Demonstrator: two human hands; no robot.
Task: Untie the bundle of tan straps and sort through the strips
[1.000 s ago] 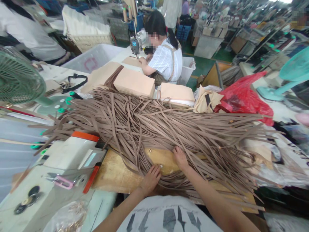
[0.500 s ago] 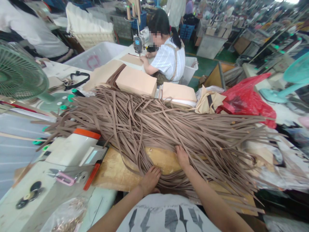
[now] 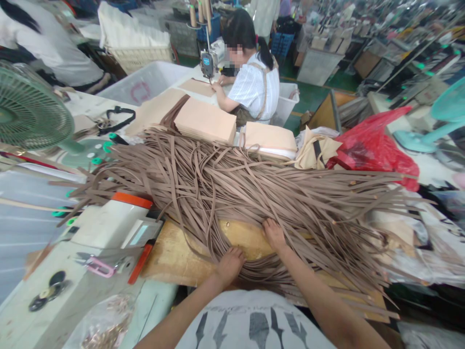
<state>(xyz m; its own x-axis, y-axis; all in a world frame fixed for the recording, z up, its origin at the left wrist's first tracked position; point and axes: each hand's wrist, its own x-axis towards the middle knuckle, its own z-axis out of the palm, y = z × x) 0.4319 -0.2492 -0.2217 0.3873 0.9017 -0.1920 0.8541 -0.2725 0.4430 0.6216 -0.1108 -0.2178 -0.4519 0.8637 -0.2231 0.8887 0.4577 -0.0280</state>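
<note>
A big tangled heap of long flat brown straps [image 3: 250,179] covers the work surface, with a bundle bending toward me across a worn yellow wooden board [image 3: 174,257]. My left hand [image 3: 231,265] is closed over this bundle near the board's front edge, its thumb hidden. Farther forward and to the right, my right hand [image 3: 274,234] has its fingers bent in against the inner edge of the heap. The straps under its fingers are partly hidden, and my forearm crosses over others.
On the left are a sewing machine head [image 3: 112,225], pink-handled snips [image 3: 96,265] and a green fan [image 3: 32,109]. Beyond the heap stand stacks of beige pieces [image 3: 207,121] and a red plastic bag [image 3: 378,150]. A co-worker [image 3: 250,72] sits sewing at a machine opposite.
My left hand has shifted very slightly right and forward over the bundle. My right hand and the straps look nearly the same; the view has moved a little.
</note>
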